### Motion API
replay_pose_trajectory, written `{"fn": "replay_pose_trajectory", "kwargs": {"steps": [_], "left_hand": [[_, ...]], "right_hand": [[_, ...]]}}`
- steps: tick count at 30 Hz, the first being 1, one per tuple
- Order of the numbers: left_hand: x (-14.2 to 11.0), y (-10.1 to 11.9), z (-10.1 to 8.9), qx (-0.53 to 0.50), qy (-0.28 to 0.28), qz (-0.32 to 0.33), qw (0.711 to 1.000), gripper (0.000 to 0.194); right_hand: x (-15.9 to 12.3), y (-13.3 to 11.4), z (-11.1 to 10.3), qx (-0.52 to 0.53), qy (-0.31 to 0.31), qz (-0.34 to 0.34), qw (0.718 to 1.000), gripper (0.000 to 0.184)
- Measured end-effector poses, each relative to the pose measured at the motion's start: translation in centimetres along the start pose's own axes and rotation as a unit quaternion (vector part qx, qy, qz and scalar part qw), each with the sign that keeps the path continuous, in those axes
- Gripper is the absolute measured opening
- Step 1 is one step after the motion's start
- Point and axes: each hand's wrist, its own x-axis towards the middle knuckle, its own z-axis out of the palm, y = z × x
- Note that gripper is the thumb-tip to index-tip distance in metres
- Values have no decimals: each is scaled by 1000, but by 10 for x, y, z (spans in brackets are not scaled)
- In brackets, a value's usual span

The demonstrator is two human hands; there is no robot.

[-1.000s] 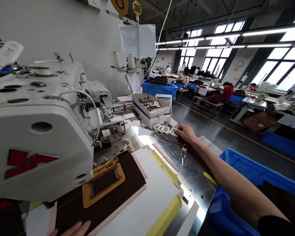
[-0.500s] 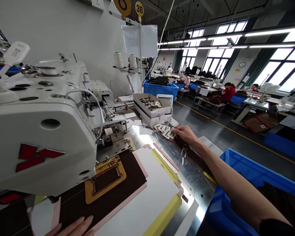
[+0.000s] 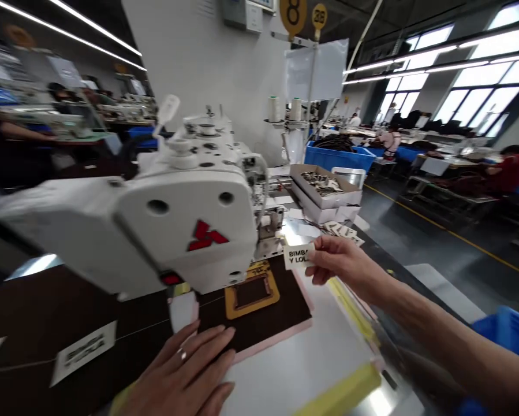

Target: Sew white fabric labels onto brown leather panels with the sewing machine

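A white label (image 3: 298, 255) with black lettering is pinched between the thumb and fingers of my right hand (image 3: 335, 260), held up over the work plate. My left hand (image 3: 190, 370), a ring on one finger, lies flat with fingers stretched on the dark fabric (image 3: 285, 309) and the white template (image 3: 280, 370). Beyond the left fingertips, a yellow frame (image 3: 252, 297) rests on the fabric beneath the white sewing machine head (image 3: 185, 225). Another lettered label (image 3: 84, 352) lies on the dark fabric left of my left hand.
More labels (image 3: 339, 231) lie by a cardboard box (image 3: 324, 199) filled with labels, behind my right hand. Yellow tape strips (image 3: 341, 393) edge the template. A blue bin (image 3: 508, 332) stands at the right. Thread cones (image 3: 274, 108) stand at the back; people sit at tables farther off.
My right hand has come from the label pile toward the machine with one label in its fingers. The view has swung left, showing more of my left hand and another label on the fabric.
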Motion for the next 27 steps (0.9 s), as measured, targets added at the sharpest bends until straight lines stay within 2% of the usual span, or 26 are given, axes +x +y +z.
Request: {"fn": "replay_pose_trajectory", "kwargs": {"steps": [3, 6, 10, 14, 20, 22, 25, 27], "left_hand": [[13, 2, -15, 24, -38, -33, 998, 30], [19, -2, -19, 40, -71, -26, 996, 32], [19, -12, -17, 32, -79, -26, 996, 34], [21, -16, -12, 31, -82, -27, 996, 36], [25, -14, 5, 28, -114, -61, 991, 43], [25, -12, 12, 29, -120, -74, 990, 46], [23, -10, 18, 36, -118, -80, 989, 51], [22, -9, 19, 36, -120, -82, 989, 53]], "right_hand": [[19, -3, 51, -13, -89, 52, 995, 32], [41, -4, 75, -62, -134, 80, 986, 23], [54, -11, 80, -142, -149, 67, 976, 24], [48, -15, 87, -199, -128, 57, 970, 32], [45, -10, 99, -270, -109, 27, 956, 30], [44, -10, 97, -304, -92, 2, 948, 29], [36, -9, 87, -356, -40, -54, 932, 15], [28, -5, 78, -394, -35, -150, 906, 15]]}}
